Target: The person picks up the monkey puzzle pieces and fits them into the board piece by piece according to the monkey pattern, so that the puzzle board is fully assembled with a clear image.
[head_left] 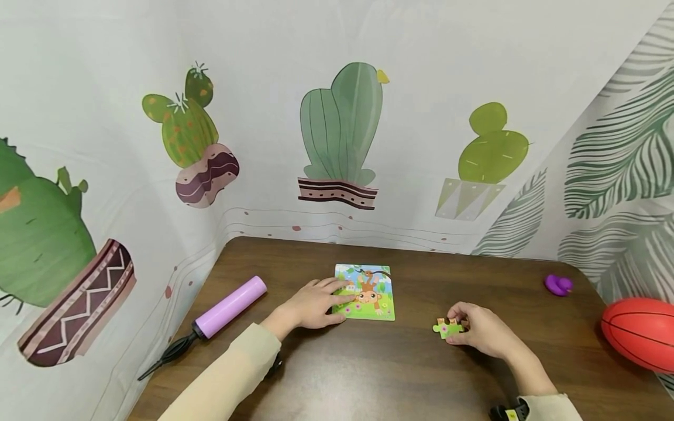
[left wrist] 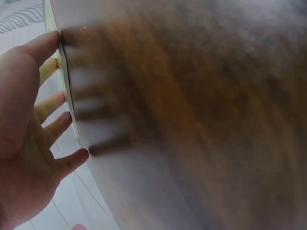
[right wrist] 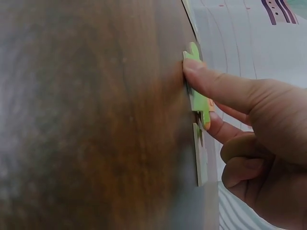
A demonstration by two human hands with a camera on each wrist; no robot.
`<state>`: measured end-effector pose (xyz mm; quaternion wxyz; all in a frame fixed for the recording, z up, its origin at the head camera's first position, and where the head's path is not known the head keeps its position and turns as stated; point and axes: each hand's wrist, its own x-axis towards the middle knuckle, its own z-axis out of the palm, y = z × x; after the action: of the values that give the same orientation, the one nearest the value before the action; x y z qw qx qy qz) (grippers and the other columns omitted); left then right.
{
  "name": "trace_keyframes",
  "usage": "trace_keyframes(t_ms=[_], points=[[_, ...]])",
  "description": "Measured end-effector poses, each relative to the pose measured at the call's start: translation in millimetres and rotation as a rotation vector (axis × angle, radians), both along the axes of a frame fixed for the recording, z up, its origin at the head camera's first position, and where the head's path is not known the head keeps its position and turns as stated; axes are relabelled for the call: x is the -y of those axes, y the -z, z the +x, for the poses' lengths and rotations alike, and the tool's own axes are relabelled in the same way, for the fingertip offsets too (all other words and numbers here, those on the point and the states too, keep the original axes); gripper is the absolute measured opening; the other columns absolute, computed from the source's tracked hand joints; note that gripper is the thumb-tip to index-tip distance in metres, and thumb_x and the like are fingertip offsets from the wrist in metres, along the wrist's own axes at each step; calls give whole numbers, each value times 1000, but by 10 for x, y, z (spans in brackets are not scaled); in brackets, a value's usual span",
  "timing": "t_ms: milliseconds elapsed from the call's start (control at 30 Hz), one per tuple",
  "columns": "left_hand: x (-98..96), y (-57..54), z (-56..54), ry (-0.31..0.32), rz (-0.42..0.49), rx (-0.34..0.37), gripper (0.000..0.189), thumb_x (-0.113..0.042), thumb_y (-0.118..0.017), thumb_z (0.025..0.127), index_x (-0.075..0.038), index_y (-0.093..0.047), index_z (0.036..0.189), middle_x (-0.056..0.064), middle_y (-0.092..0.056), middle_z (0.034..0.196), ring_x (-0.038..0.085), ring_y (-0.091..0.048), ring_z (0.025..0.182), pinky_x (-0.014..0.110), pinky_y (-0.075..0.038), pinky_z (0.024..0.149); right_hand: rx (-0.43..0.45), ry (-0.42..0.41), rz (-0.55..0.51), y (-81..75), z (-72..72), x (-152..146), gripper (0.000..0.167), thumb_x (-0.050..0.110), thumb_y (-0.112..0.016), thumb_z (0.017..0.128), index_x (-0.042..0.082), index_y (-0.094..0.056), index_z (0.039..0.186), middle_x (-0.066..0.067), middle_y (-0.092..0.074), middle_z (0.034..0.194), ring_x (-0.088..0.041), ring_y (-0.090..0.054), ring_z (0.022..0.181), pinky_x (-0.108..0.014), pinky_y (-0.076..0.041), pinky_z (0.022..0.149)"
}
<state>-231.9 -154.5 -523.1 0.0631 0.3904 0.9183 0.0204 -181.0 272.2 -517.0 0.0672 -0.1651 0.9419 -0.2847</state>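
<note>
A square monkey picture puzzle [head_left: 375,292] lies flat on the brown table. My left hand [head_left: 316,303] rests at its left side, fingers spread over the picture's edge; the left wrist view shows the hand [left wrist: 29,120] with its fingertips along the thin board. To the right of the puzzle, my right hand [head_left: 483,330] pinches a green jigsaw piece [head_left: 445,329] with an orange edge and a pink flower. In the right wrist view the thumb presses on the green piece [right wrist: 197,98], and another flat piece [right wrist: 200,155] lies close beside it.
A purple hand pump [head_left: 231,307] with a black handle lies at the table's left. At the right are a purple rubber duck [head_left: 558,285] and a red ball [head_left: 639,334] with black lines. A cactus-print cloth [head_left: 416,117] hangs behind the table [head_left: 337,374].
</note>
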Motion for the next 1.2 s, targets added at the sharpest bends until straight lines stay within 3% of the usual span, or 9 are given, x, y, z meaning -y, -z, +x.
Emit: trace_keyframes(t_ms=[367,633,833,1000,1200], points=[[-19,-17,8,-1,-21,-12,55,-55,-49,107,-41,-41,160,-1,-30,168,26,-27,153,55,-32,117,-45,34,-26,22,28,-47,34,30,-92,80,22,-68,102,12,-64,89,-9,-60,83,-29,-47,71],[-24,-23,11,0,-16,-19,55,-54,-50,106,-41,-42,159,0,-31,167,27,-28,153,56,-33,116,-46,59,-64,46,39,-63,23,27,-84,90,17,-73,107,12,-68,91,-12,-65,90,-37,-52,79],[-23,-23,12,3,-10,-17,55,-53,-51,106,-41,-43,159,0,-31,167,27,-29,153,56,-32,117,-62,58,-88,83,46,-86,12,26,-80,94,20,-74,101,15,-68,87,-6,-62,84,-31,-49,74],[-24,-23,15,0,-3,-17,54,-53,-52,106,-41,-44,158,-2,-32,167,26,-29,152,56,-33,116,-69,64,-129,87,54,-99,9,22,-80,94,22,-72,97,15,-68,84,-5,-60,80,-28,-47,70],[-18,-4,10,-4,-3,-14,55,-54,-51,106,-42,-42,159,-1,-31,167,27,-28,153,56,-32,117,-73,70,-236,111,64,-86,5,19,-77,96,16,-75,100,11,-70,86,-6,-64,82,-30,-53,74]])
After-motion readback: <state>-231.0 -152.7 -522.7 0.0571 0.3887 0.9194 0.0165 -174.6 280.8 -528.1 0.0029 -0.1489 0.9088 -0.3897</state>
